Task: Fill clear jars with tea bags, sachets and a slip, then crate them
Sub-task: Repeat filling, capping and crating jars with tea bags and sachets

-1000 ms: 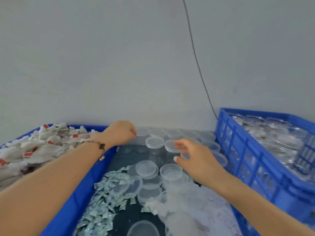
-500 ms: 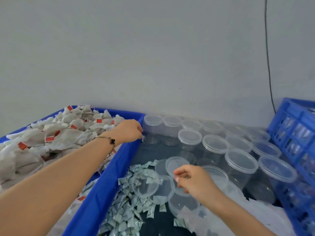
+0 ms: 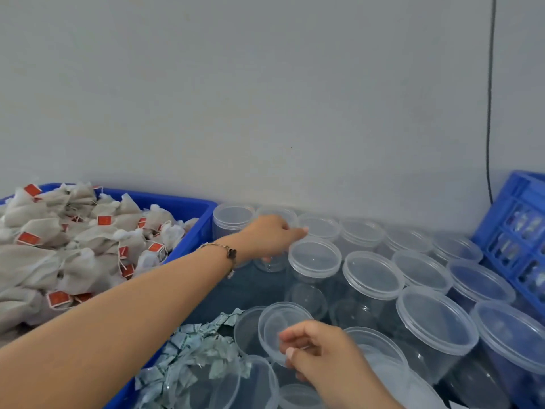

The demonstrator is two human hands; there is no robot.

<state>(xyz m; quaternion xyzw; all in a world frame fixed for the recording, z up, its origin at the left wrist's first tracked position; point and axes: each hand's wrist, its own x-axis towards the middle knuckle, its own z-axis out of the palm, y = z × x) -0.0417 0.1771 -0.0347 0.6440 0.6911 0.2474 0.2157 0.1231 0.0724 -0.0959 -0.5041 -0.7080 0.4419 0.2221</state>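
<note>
Blue tub of tea bags (image 3: 73, 246) sat at left, blue crate (image 3: 516, 231) at right, lidded clear jars (image 3: 371, 276) between. Left hand (image 3: 269, 236) had moved off tub rim onto back-row jar (image 3: 272, 258), fingers curled round it. Right hand (image 3: 318, 349) pinched loose lid (image 3: 277, 326) above sachets (image 3: 200, 352). Judged: next jar being fetched.

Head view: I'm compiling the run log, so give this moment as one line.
left hand: grips lidded jar in back row | right hand: pinches loose lid | tea bags: untouched in bin
</note>
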